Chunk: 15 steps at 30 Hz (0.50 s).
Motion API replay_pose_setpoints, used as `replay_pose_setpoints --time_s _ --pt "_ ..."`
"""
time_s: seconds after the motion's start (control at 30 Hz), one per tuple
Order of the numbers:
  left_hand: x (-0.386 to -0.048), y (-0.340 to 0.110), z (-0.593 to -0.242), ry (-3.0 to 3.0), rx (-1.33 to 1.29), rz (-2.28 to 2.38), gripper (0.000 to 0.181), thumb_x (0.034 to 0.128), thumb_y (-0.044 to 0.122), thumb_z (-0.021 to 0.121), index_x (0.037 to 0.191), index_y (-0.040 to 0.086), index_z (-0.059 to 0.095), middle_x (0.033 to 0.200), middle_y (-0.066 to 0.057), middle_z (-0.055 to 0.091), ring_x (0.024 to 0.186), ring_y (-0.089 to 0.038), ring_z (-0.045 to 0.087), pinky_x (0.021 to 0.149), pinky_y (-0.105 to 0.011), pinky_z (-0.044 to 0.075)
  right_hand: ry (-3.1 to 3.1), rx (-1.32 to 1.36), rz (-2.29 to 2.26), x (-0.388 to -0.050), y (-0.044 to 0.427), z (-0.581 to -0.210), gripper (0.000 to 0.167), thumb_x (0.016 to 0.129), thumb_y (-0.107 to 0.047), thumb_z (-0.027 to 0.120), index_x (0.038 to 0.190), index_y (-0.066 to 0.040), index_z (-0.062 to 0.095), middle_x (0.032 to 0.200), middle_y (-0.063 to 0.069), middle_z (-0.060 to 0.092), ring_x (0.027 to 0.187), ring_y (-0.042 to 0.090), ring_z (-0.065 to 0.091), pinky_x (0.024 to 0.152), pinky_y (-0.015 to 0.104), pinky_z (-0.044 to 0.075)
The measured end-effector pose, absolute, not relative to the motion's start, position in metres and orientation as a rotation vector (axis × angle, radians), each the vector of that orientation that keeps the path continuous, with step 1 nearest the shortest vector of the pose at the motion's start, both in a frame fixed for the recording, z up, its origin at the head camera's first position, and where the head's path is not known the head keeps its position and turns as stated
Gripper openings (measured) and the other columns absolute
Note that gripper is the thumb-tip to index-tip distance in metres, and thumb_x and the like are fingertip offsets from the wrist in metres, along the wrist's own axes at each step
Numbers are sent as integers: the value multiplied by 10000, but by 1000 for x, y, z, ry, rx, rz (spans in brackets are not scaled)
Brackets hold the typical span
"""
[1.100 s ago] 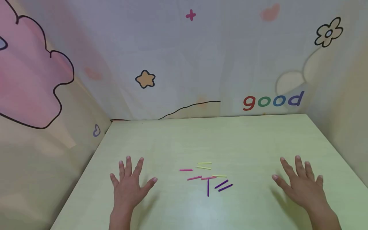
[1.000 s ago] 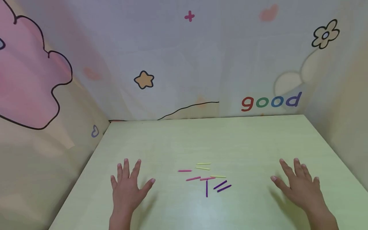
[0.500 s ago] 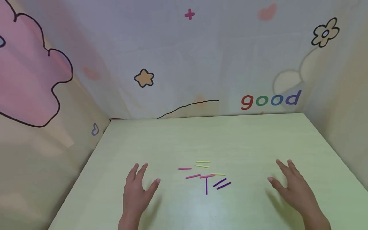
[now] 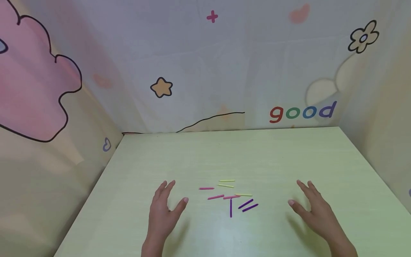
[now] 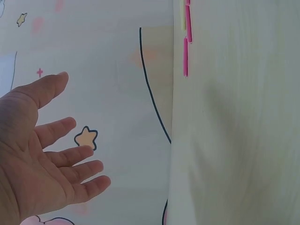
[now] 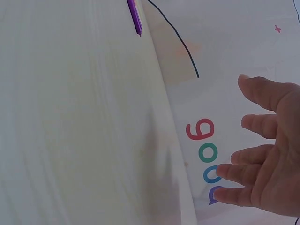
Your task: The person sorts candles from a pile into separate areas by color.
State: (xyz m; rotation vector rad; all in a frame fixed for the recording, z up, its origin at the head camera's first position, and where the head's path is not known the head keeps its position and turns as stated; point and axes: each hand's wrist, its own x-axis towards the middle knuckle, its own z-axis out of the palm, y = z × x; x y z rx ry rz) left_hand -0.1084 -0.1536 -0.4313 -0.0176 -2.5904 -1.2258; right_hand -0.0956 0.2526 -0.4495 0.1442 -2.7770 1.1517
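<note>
Nine slim sticks (image 4: 231,208) lie on the bench between the two hands, in the same layout as a second ago. Pink sticks (image 4: 206,188) sit closest to the left hand (image 4: 161,216), just right of its thumb. Yellow sticks (image 4: 226,180) lie farther right of that hand, two of them beyond the pink ones. Purple sticks (image 4: 250,207) are nearest the right hand (image 4: 320,216), off to its thumb side.

Both hands have come inward since the earlier frames, narrowing the gap to the sticks on either side. Each holds nothing, thumb well apart from fairly straight fingers; the fingers, fanned wide a second ago, now look closer together in the head view, palms turned toward each other. Their shadows fall on the bench (image 4: 192,153). Beyond the hands rises a printed backdrop (image 4: 205,71), its word "good" (image 4: 303,112) past the right fingertips.
</note>
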Motion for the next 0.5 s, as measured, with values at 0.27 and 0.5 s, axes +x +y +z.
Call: replay_pose_setpoints --time_s 0.27,0.5 --pt "-112 -147 -432 -2521 -63 -1272 573 803 251 737 1307 85 521 1378 -176 396 1218 -377 416 918 -556 350 -2785 145 1223 -96 244 -450 680 906 -333 599 1455 -86 283 1468 298 144 1258 571 171 864 704 229" --pt "-116 -139 -435 -2526 -81 -1314 570 796 239 743 1305 100 527 1378 -158 402 1222 -350 419 931 -542 344 -2772 191 1251 -98 235 -450 676 904 -322 607 1450 -78 293 1464 299 158 1256 546 222 866 672 295"
